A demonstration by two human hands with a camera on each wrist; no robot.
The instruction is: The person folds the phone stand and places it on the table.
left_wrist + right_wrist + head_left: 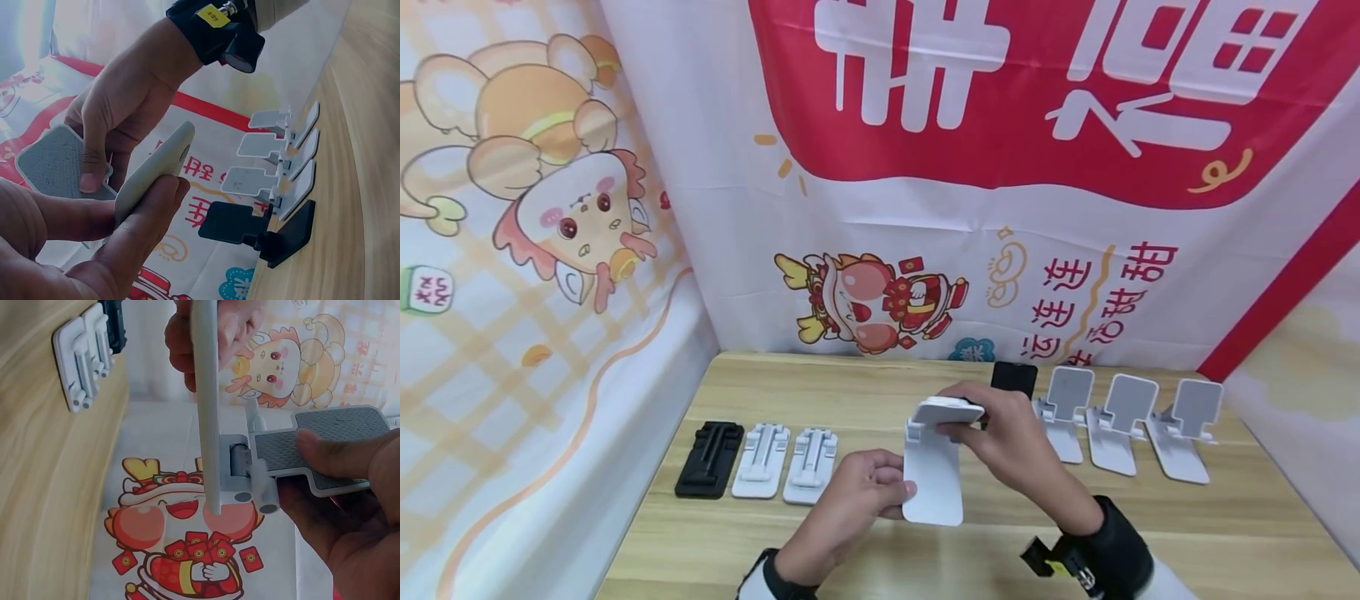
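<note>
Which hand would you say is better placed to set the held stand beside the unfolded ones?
Probably the right hand: it grips the held stand and is nearer the unfolded stands than the left hand.

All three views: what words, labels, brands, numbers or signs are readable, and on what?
"运连连": white cloth backdrop, red sideways print.
"活甜甜": same backdrop, beside it.
White lettering, red panel: cut off.
Too small or blurred:
yellow label on black wrist device;
blue flower-shaped badge;
green-and-white tile.
Held white plastic stand: none readable.

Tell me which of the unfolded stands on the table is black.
The black stand, leftmost in the head view's right-hand row; the other three stands are white and grey.
</note>
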